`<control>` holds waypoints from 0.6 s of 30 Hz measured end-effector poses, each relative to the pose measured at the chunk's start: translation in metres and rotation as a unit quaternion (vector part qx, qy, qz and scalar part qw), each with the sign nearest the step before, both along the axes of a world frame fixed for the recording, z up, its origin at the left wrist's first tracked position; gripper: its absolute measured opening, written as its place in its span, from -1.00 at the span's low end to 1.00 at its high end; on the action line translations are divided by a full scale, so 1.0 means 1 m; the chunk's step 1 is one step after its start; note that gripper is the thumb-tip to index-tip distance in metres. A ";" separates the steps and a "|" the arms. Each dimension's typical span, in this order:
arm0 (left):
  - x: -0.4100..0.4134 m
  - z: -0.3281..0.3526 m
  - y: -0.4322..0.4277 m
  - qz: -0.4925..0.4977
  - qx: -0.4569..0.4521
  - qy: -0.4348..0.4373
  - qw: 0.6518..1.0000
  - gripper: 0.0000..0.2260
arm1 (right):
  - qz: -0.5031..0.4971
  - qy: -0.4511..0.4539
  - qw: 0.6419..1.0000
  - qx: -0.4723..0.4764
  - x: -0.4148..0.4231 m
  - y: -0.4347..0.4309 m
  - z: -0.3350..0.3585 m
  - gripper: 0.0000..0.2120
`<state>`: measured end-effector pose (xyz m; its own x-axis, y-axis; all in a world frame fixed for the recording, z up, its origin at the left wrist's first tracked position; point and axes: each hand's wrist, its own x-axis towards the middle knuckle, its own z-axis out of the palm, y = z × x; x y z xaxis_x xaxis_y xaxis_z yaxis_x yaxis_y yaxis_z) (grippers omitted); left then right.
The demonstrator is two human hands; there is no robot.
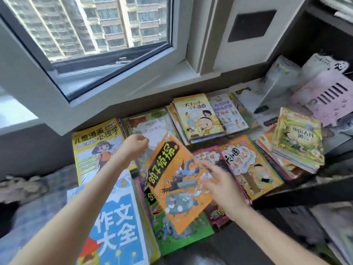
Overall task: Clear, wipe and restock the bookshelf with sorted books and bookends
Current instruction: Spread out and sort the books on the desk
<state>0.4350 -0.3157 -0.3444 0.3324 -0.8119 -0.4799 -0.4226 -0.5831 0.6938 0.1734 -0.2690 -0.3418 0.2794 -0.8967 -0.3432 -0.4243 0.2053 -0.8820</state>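
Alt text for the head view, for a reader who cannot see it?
Two bare hands reach over stacks of children's books spread flat below a window. The right hand, fingers spread, is at the right edge of a tilted orange book atop them; the left hand, fingers curled, is by its upper left. A dark bookshelf stands at right.

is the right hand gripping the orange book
No, the right hand has straight, spread fingers over the orange book, none curled round it.

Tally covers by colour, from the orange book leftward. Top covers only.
Orange book: 1
Green cover: 1
Blue cover: 1
Yellow cover: 1
Pale blurred cover: 1
Total: 5
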 end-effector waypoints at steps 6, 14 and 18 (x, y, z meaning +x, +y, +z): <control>-0.016 0.002 0.013 -0.062 0.017 -0.010 0.998 -0.74 | 0.132 0.272 0.953 -0.013 0.009 0.036 -0.027 -0.61; -0.050 0.009 -0.006 -0.114 -0.009 0.016 0.993 -0.78 | 0.001 0.354 0.925 -0.136 -0.017 -0.025 -0.002 -0.72; -0.076 0.023 -0.033 -0.143 -0.037 0.020 0.989 -0.75 | -0.119 0.461 0.864 -0.162 -0.062 -0.092 -0.007 -0.57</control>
<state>0.3594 -0.3489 -0.3215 0.0665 -0.9030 -0.4244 -0.5334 -0.3917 0.7497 0.1115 -0.3612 -0.3488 -0.1852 -0.9818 -0.0409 -0.9572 0.1897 -0.2187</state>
